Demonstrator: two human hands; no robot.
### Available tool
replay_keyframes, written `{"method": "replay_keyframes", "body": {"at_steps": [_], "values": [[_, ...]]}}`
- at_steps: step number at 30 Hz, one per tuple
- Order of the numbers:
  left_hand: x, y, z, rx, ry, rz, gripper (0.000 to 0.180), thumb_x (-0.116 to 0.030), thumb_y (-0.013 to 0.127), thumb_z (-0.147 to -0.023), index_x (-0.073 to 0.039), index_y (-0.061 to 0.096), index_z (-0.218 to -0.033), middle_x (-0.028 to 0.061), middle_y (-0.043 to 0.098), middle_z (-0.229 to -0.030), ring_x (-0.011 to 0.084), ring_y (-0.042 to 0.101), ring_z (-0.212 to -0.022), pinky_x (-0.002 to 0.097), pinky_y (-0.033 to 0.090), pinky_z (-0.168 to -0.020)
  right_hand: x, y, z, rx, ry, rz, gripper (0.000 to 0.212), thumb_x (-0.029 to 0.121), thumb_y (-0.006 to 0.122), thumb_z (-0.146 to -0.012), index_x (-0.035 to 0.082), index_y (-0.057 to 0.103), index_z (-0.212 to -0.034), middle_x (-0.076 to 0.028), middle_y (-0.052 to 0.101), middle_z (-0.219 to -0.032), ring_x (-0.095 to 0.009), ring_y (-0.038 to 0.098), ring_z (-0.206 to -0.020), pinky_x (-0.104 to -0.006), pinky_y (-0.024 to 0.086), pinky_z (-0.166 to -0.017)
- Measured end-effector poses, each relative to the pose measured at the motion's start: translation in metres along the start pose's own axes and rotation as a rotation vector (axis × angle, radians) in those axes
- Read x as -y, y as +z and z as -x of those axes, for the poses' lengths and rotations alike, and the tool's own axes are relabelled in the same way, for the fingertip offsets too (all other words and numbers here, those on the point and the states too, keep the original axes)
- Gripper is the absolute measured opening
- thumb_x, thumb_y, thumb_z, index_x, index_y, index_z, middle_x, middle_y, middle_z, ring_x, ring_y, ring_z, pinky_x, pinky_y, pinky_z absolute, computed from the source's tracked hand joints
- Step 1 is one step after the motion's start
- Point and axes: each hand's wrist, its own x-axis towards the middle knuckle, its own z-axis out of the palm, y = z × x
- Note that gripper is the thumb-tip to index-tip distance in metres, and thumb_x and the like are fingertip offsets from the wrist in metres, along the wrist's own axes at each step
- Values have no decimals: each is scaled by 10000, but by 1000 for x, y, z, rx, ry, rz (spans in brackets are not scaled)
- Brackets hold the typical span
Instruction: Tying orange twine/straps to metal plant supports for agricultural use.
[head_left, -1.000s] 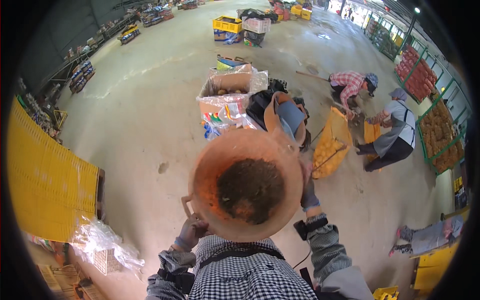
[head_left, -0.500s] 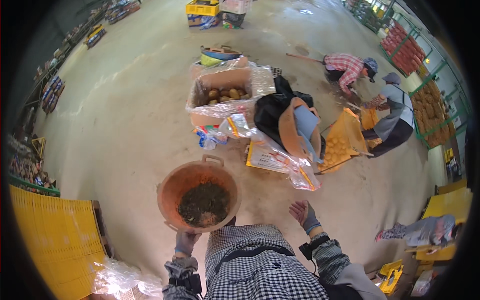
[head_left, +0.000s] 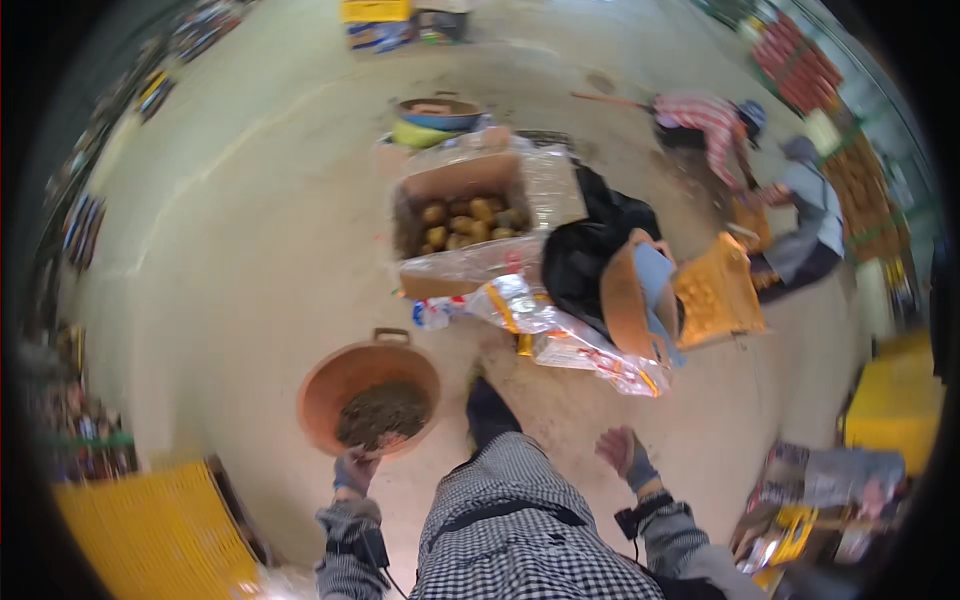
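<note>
My left hand (head_left: 355, 471), in a grey fingerless glove, grips the near rim of a round orange-brown plastic basin (head_left: 318, 392). A layer of dark, crumbly debris (head_left: 384, 414) covers the basin's bottom. Its far handle (head_left: 391, 336) is free. My right hand (head_left: 625, 455), gloved the same way, hangs over the floor with fingers apart and nothing in it. Ahead stands a cardboard box (head_left: 462, 178) lined with clear plastic, with several brown potatoes (head_left: 462, 222) inside. My dark shoe (head_left: 490, 413) shows between the hands.
Right of the box are a black bag (head_left: 585, 262), a tilted orange tub (head_left: 624, 302) and an orange mesh sack (head_left: 715, 290). Crumpled plastic packaging (head_left: 600, 352) lies before them. Two people (head_left: 700, 125) bend down farther right. Yellow slatted pallets (head_left: 155, 530) stand near left.
The view has shifted forward, so the potato box looks nearer and my shoe has come into sight. The basin has moved slightly left with my left hand. My right hand remains empty.
</note>
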Motion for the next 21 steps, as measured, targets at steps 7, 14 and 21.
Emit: {"method": "replay_keyframes", "body": {"at_steps": [7, 14, 21], "values": [[-104, -55, -84, -70, -657, 668, 134, -133, 480, -814, -35, 509, -727, 76, 516, -609, 225, 510, -499, 316, 479, -470, 136, 96, -109, -39, -135, -560, 995, 693, 593, -685, 67, 227, -1367, -186, 343, -1347, -335, 414, -1213, -475, 395, -986], [-261, -3, -126, 317, -170, 262, 217, -107, 468, -779, -39, 493, -984, 67, 549, -734, 144, 502, -506, 224, 387, -428, 176, 107, -193, 426, 192, -1000, 633, 454, 618, -763, -54, 459, -1105, -244, 490, -1145, -375, 554, -1023, -404, 525, -816], [-338, 108, -204, 433, -315, 178, 383, -119, 476, -837, -38, 403, -1204, 84, 579, -860, 177, 608, -701, 304, 551, -653, 178, 122, -120, 16, -455, -728, 120, 0, 506, -756, -90, 549, -823, -205, 617, -881, -286, 631, -823, -336, 552, -781]]}}
